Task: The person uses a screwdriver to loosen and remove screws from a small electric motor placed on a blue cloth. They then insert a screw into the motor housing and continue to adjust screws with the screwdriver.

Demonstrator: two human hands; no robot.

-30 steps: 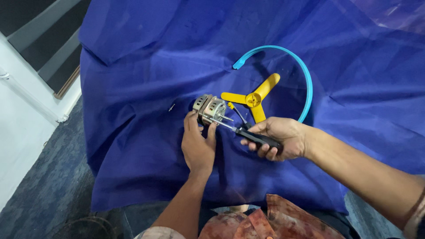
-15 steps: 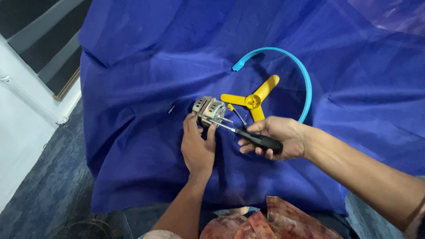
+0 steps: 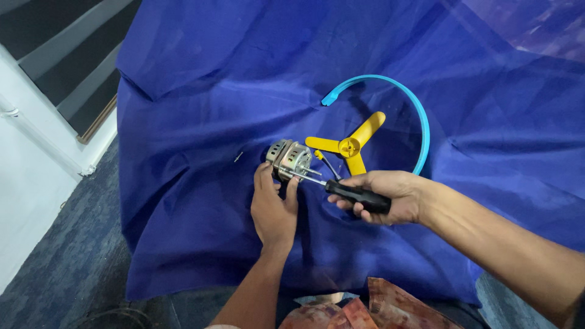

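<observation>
Patterned cloth (image 3: 365, 307) nearest at bottom edge, left hand (image 3: 274, 207) clasped around small metal motor (image 3: 288, 160) on blue sheet (image 3: 201, 109), right hand (image 3: 384, 196) closed on black-handled screwdriver (image 3: 356, 195), tip at motor, yellow fan blade (image 3: 350, 146) just beyond, curved blue ring (image 3: 402, 97) farther, possibly a loose screw (image 3: 238, 156) left of motor.

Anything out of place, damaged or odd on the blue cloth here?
Nothing looks damaged or spilled. One small dark screw-like bit lies loose on the blue cloth, apart to the left of the motor, which the left hand steadies while the right hand holds a screwdriver to it.
</observation>
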